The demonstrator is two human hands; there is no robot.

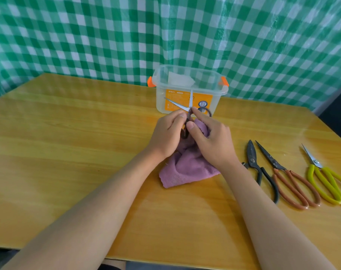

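At a yellow wooden bench (68,143), two bare forearms are stretched forward from the near edge and brought together at its middle. A crumpled purple cloth (187,168) is laid beneath the wrists. To the right, well apart from it, three larger pairs are ranged side by side, tips turned away from the person: black-handled shears (252,160), brown-handled shears (282,172) and yellow-handled shears (325,178).

Above the cloth's far end the left hand (166,133) is curled round one dark handle of a small pair of scissors (177,104), while the right hand (210,141) has thumb and forefinger pinched on the shank just behind the pivot. The scissors are held over the cloth with handles toward the person and blades spread wide. One blade is aimed to the far left, the other straight away at a clear plastic box (187,90) with orange latches, set just beyond. A green-and-white checked sheet (107,36) is hung behind.
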